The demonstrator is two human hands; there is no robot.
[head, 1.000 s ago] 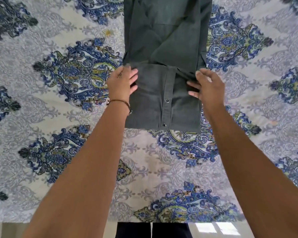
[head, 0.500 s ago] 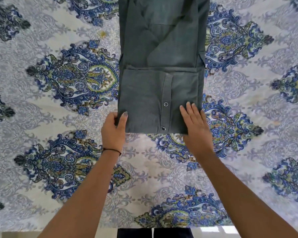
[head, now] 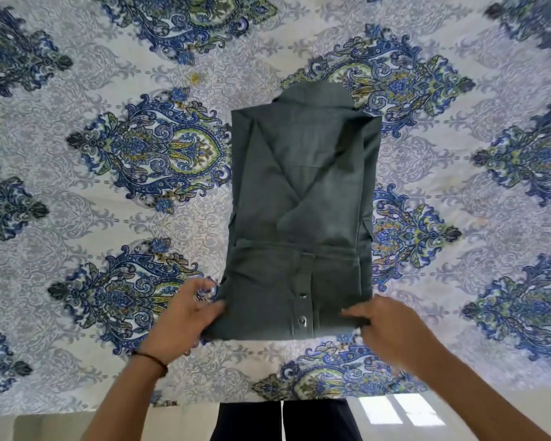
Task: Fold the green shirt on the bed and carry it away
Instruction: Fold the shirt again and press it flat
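Note:
The green shirt [head: 303,198] lies folded into a narrow rectangle on the bed [head: 140,90], collar at the far end and the hem flap with its snap buttons turned up at the near end. My left hand [head: 180,316] grips the near left corner of the shirt, fingers curled around its edge. At the near right corner my right hand [head: 384,326] pinches the folded edge. Both hands look slightly blurred.
The bed is covered by a white sheet with large blue and green paisley medallions. Its near edge [head: 77,412] runs across the bottom of the view, with pale floor and my dark trousers [head: 283,421] below it.
My hands slid from the fold line down to the shirt's near corners and closed on them. The view shifted, so the whole shirt including the collar now shows.

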